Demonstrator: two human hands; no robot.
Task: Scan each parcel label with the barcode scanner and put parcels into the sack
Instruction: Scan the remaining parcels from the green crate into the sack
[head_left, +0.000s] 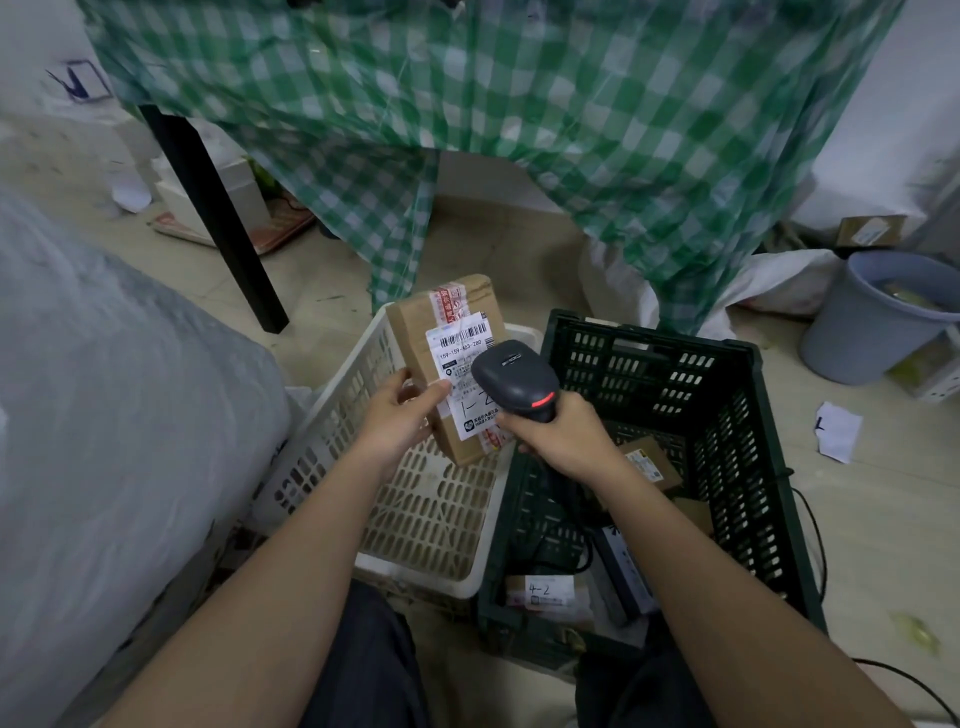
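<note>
My left hand (400, 415) grips a brown cardboard parcel (415, 332) by its left edge, tilted above the white basket (337, 415). Its white barcode label (460, 343) faces up. My right hand (561, 436) holds a dark barcode scanner (514, 376) right in front of the label, a red light glowing on its head. The big grey-white sack (104, 415) bulges at my left. Several more parcels lie in the green crate (743, 467), among them a brown box (649, 462) and one marked "4-2" (543, 592).
A green checked cloth (519, 130) hangs from a table with a black leg (213, 218) ahead. A grey bucket (878, 317) stands at the right, white paper scrap (836, 431) on the floor. Cables (810, 525) run beside the crate.
</note>
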